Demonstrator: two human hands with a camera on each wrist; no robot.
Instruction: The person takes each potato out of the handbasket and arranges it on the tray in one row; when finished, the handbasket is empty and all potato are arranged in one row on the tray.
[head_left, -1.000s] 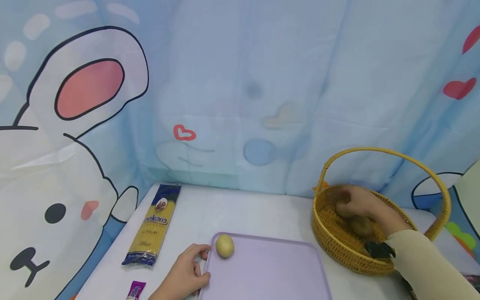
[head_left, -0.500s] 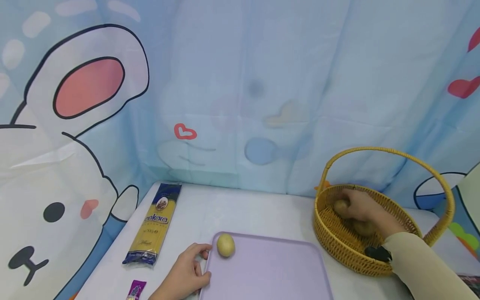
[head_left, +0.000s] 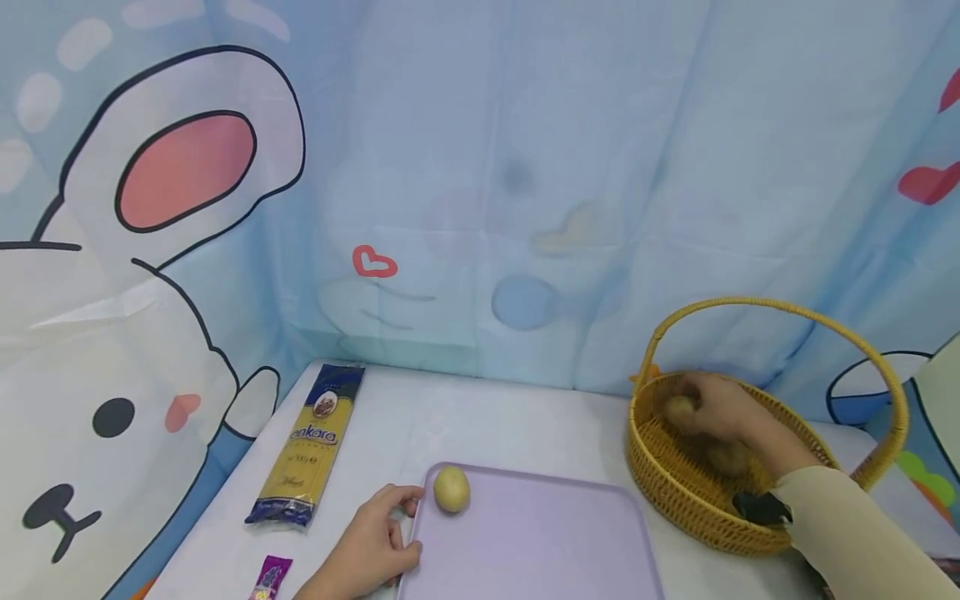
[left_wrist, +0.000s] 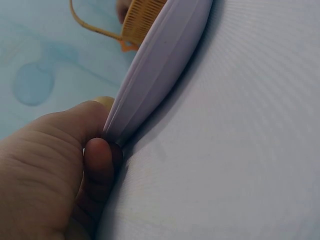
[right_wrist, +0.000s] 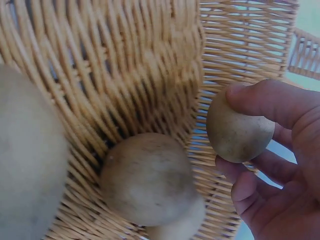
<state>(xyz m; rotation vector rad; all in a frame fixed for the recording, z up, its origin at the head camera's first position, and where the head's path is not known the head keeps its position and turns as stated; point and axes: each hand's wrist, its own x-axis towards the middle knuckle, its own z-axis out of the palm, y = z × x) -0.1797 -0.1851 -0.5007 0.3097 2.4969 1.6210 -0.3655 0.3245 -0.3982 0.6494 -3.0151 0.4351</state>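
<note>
Inside the wicker basket (head_left: 693, 512) at the right, my right hand (head_left: 722, 408) holds a potato (right_wrist: 235, 131) between thumb and fingers. The right wrist view shows another potato (right_wrist: 148, 181) just beside it, partly covering a paler one (right_wrist: 180, 220). A large rounded potato (right_wrist: 27, 150) fills that view's left edge. My left hand (head_left: 372, 537) grips the left rim of a lilac tray (head_left: 543, 533), fingertips right at the edge in the left wrist view. One yellowish potato (head_left: 452, 489) lies in the tray's far left corner.
A blue and yellow pasta packet (head_left: 311, 446) lies at the left of the white table (head_left: 510, 425). Nearer stands a small purple wrapper (head_left: 270, 577). The basket's tall handle (head_left: 780, 307) arches over it. A printed curtain (head_left: 465, 192) hangs behind.
The right hand has closed round a potato in the basket and shifted slightly. The left hand and the tray stay where they were.
</note>
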